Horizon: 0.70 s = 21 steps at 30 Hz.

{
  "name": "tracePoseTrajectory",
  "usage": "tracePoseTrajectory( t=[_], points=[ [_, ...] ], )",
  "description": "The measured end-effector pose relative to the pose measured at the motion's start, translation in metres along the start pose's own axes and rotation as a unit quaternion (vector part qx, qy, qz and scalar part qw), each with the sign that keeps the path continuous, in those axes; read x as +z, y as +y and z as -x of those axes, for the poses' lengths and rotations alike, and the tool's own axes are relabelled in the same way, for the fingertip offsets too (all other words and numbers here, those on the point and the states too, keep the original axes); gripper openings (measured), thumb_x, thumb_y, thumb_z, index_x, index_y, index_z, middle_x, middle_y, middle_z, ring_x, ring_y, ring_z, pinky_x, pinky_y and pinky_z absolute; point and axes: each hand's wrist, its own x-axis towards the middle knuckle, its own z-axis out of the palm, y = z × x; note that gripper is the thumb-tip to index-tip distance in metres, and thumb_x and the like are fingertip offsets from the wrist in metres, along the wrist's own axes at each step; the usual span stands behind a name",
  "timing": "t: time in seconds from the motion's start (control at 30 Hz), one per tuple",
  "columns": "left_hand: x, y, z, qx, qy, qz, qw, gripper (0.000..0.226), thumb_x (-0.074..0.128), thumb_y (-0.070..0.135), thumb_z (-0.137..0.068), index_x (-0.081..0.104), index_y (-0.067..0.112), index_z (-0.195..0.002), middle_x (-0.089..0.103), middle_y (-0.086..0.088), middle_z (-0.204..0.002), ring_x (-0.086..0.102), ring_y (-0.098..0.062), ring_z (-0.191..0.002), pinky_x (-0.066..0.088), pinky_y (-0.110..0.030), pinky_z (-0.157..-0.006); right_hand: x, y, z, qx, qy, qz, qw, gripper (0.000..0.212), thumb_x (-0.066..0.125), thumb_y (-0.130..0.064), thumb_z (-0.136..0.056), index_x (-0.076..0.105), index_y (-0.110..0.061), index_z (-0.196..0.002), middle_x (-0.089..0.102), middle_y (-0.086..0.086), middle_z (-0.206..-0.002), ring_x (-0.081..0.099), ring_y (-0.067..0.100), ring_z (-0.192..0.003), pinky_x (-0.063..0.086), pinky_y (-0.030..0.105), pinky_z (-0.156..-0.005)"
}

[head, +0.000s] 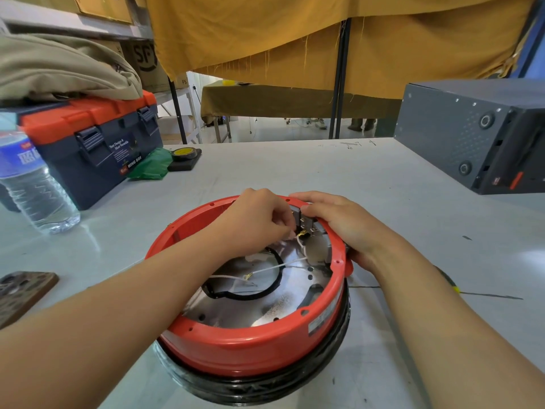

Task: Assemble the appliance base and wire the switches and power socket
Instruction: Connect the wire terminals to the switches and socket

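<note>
A round red appliance base [247, 346] lies upside down on the table, open side up, with a shiny metal plate [236, 308] and a black ring inside. Grey switches [306, 221] sit in the far right wall of the base. My left hand [259, 216] reaches inside and pinches a white wire [300, 242] with a brass terminal right at the switch. My right hand [339, 222] grips the red rim and the outside wall by the switches. Other white wires [265, 270] lie loose on the plate.
A blue and orange toolbox [97, 149] with a beige cloth on it stands at the back left, a water bottle [32, 187] beside it. Tape and a green bag [153, 166] lie behind. A dark grey machine [477, 134] stands at the right. A phone [20, 293] lies left.
</note>
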Motion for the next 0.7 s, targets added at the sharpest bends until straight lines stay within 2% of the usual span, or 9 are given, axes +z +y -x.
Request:
tracePoseTrajectory(
  t=[0.13, 0.27, 0.4, 0.47, 0.57, 0.63, 0.7],
  points=[
    [-0.007, -0.007, -0.002, -0.058, 0.021, 0.017, 0.998, 0.01, 0.068, 0.013, -0.075, 0.072, 0.018, -0.067, 0.061, 0.011, -0.053, 0.053, 0.006, -0.049, 0.038, -0.003, -0.048, 0.003, -0.002, 0.0, -0.002, 0.021, 0.025, 0.999, 0.028, 0.051, -0.011, -0.089, 0.069, -0.023, -0.107, 0.072, 0.012, -0.1, 0.068, 0.033, -0.096, 0.052, 0.051, -0.09],
    [-0.006, -0.007, -0.004, -0.084, 0.01, 0.006, 0.996, 0.011, 0.07, 0.016, -0.077, 0.07, 0.021, -0.067, 0.062, 0.011, -0.057, 0.055, -0.001, -0.055, 0.039, -0.008, -0.048, 0.005, -0.003, 0.001, -0.01, 0.045, 0.044, 0.998, 0.026, 0.053, -0.011, -0.085, 0.071, -0.025, -0.098, 0.072, 0.013, -0.098, 0.067, 0.037, -0.096, 0.052, 0.053, -0.088],
    [-0.005, -0.005, -0.007, -0.094, 0.002, 0.028, 0.995, 0.004, 0.07, 0.016, -0.076, 0.071, 0.019, -0.073, 0.068, 0.002, -0.061, 0.058, -0.002, -0.049, 0.045, -0.011, -0.049, 0.007, -0.003, 0.001, -0.017, 0.062, 0.046, 0.997, 0.027, 0.053, -0.008, -0.084, 0.071, -0.024, -0.095, 0.072, 0.011, -0.096, 0.068, 0.03, -0.09, 0.055, 0.047, -0.086],
    [-0.006, -0.002, -0.007, -0.1, -0.016, 0.042, 0.994, 0.006, 0.069, 0.015, -0.076, 0.072, 0.019, -0.074, 0.071, -0.002, -0.067, 0.061, -0.005, -0.051, 0.048, -0.012, -0.053, 0.009, -0.002, 0.0, -0.019, 0.065, 0.035, 0.997, 0.027, 0.052, -0.005, -0.085, 0.07, -0.023, -0.095, 0.071, 0.012, -0.095, 0.068, 0.026, -0.082, 0.055, 0.04, -0.079],
    [-0.008, 0.001, -0.009, -0.11, -0.032, 0.051, 0.992, 0.006, 0.069, 0.015, -0.077, 0.073, 0.019, -0.073, 0.073, -0.005, -0.072, 0.065, -0.011, -0.058, 0.053, -0.021, -0.063, 0.014, -0.004, 0.001, -0.021, 0.063, 0.017, 0.998, 0.027, 0.049, -0.003, -0.087, 0.068, -0.022, -0.094, 0.07, 0.008, -0.086, 0.065, 0.019, -0.068, 0.054, 0.03, -0.064],
    [-0.009, 0.004, -0.011, -0.114, -0.042, 0.048, 0.991, 0.007, 0.069, 0.018, -0.077, 0.072, 0.02, -0.071, 0.071, -0.006, -0.069, 0.063, -0.013, -0.059, 0.054, -0.024, -0.064, 0.016, -0.004, 0.002, -0.021, 0.068, 0.015, 0.997, 0.026, 0.048, -0.004, -0.088, 0.066, -0.023, -0.093, 0.069, 0.004, -0.084, 0.063, 0.018, -0.064, 0.052, 0.029, -0.062],
    [-0.009, 0.006, -0.013, -0.115, -0.046, 0.035, 0.992, 0.01, 0.07, 0.02, -0.077, 0.07, 0.022, -0.068, 0.068, -0.004, -0.064, 0.059, -0.011, -0.057, 0.049, -0.022, -0.059, 0.018, -0.004, 0.002, -0.016, 0.073, 0.013, 0.997, 0.026, 0.045, -0.007, -0.09, 0.064, -0.023, -0.101, 0.067, 0.003, -0.088, 0.063, 0.022, -0.066, 0.051, 0.033, -0.064]
  ],
)
